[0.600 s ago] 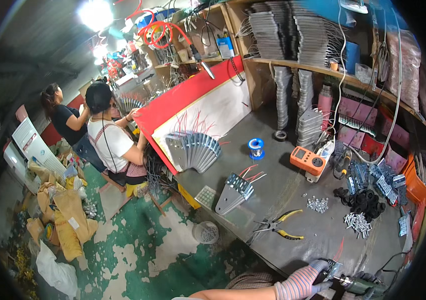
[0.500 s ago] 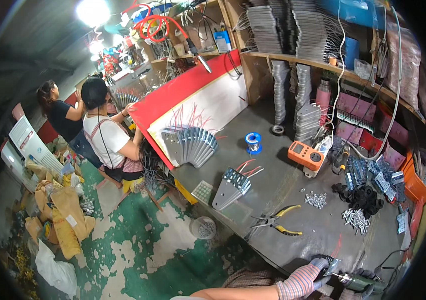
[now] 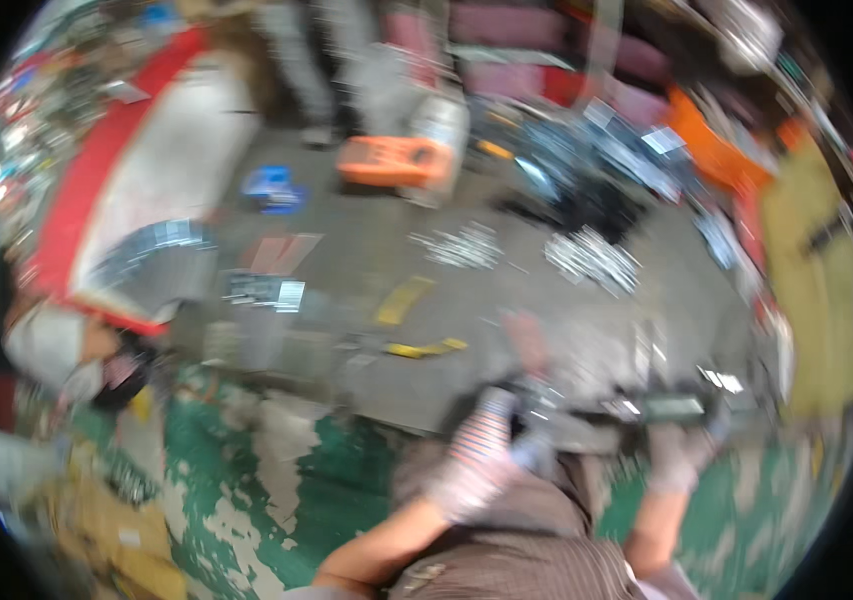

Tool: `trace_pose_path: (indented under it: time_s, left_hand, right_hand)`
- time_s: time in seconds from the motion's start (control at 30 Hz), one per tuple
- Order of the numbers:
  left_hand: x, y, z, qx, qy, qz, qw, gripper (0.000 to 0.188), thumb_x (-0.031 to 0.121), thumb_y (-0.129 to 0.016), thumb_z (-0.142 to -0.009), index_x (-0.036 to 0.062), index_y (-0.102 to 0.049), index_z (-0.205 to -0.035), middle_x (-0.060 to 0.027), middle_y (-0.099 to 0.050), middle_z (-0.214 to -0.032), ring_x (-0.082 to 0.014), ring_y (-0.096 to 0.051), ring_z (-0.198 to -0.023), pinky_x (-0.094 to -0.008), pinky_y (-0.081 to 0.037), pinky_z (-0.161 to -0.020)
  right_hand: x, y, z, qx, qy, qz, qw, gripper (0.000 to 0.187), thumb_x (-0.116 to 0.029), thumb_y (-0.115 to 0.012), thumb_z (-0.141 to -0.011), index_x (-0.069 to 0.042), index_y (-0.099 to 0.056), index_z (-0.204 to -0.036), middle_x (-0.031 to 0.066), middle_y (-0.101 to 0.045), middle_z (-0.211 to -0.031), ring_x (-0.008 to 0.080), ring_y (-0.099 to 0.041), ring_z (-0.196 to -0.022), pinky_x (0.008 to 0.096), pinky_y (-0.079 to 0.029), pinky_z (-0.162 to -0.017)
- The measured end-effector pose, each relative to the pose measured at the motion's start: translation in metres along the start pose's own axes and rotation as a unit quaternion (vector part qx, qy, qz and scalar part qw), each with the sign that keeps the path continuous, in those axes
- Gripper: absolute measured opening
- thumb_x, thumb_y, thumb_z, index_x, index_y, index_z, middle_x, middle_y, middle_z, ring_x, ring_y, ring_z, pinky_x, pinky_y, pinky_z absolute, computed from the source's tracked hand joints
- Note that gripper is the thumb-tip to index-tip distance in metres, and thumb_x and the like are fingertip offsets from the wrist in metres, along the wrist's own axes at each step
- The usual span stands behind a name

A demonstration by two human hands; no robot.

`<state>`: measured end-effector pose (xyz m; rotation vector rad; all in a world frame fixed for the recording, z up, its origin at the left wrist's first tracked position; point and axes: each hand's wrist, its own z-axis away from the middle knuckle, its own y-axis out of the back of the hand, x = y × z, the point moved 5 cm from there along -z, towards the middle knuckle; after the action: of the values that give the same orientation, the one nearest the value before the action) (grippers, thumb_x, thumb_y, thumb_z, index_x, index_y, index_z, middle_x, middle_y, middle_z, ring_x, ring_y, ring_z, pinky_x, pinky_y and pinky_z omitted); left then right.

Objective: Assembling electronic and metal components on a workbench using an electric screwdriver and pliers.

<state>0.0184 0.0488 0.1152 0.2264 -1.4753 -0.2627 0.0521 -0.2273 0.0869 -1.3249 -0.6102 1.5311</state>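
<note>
My left fingers [image 3: 495, 406] curl round a blurred metal part [image 3: 541, 403], my right fingers [image 3: 715, 424] a green power tool [image 3: 674, 407], which could skid if loosely held.

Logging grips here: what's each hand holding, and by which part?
Left hand: a dark part, exact hold too blurred to tell. Right hand: the green tool, seemingly by its body.

On my feed, motion blur smears the part [image 3: 539, 402] in the left hand [image 3: 480, 448] and the tool [image 3: 672, 407] in the right hand [image 3: 681, 455]; I cannot separate individual pieces in the metal pile [image 3: 593, 260].
</note>
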Motion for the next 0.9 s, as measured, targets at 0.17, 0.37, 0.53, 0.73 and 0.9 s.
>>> trace_pose_path:
  time_s: [0.17,0.37,0.53,0.73,0.9]
  left_hand:
    - [-0.023,-0.002,0.015,0.018,0.089,0.29,0.953,0.033,-0.002,-0.062,-0.086,0.003,-0.05,-0.116,-0.004,-0.059,-0.109,-0.0118,-0.056,-0.095,-0.0277,-0.047,-0.082]
    - [-0.026,-0.007,0.002,-0.028,0.091,0.263,0.96,0.038,-0.004,-0.061,-0.086,0.0013,-0.049,-0.122,-0.0071,-0.06,-0.115,-0.0137,-0.056,-0.099,-0.028,-0.047,-0.087]
    - [-0.022,-0.012,0.007,-0.028,0.1,0.28,0.954,0.043,0.001,-0.063,-0.086,0.0014,-0.046,-0.125,-0.0077,-0.058,-0.117,-0.0147,-0.055,-0.104,-0.0296,-0.044,-0.092]
    - [-0.02,-0.009,0.003,-0.051,0.15,0.293,0.943,0.047,0.005,-0.065,-0.086,0.0006,-0.043,-0.128,-0.009,-0.056,-0.119,-0.0166,-0.054,-0.108,-0.0323,-0.042,-0.096]
    - [-0.019,-0.004,0.004,-0.037,0.112,0.312,0.943,0.042,-0.002,-0.064,-0.084,-0.0011,-0.049,-0.123,-0.0093,-0.058,-0.117,-0.0147,-0.055,-0.103,-0.0299,-0.046,-0.089]
  right_hand:
    - [0.023,-0.027,0.012,0.014,-0.017,-0.028,0.999,0.035,-0.026,-0.07,-0.077,-0.004,-0.06,-0.103,0.0084,-0.063,-0.09,0.026,-0.058,-0.091,0.0521,-0.039,-0.098]
    - [0.031,-0.03,0.006,-0.008,-0.008,-0.052,0.999,0.057,-0.017,-0.069,-0.078,-0.013,-0.047,-0.13,0.0074,-0.065,-0.091,0.0277,-0.062,-0.093,0.0638,-0.034,-0.103]
    - [0.032,-0.029,0.004,-0.015,-0.02,-0.043,0.999,0.056,-0.017,-0.069,-0.078,-0.013,-0.048,-0.129,0.007,-0.065,-0.09,0.0275,-0.062,-0.092,0.0646,-0.034,-0.103]
    - [0.038,-0.03,-0.002,-0.049,-0.021,-0.032,0.998,0.052,-0.013,-0.067,-0.078,-0.013,-0.049,-0.127,0.0074,-0.065,-0.09,0.0274,-0.062,-0.092,0.0645,-0.034,-0.103]
    - [0.034,-0.047,0.002,-0.072,-0.044,-0.048,0.995,0.051,-0.014,-0.068,-0.077,-0.012,-0.05,-0.125,0.0071,-0.064,-0.094,0.0259,-0.061,-0.095,0.0649,-0.031,-0.105]
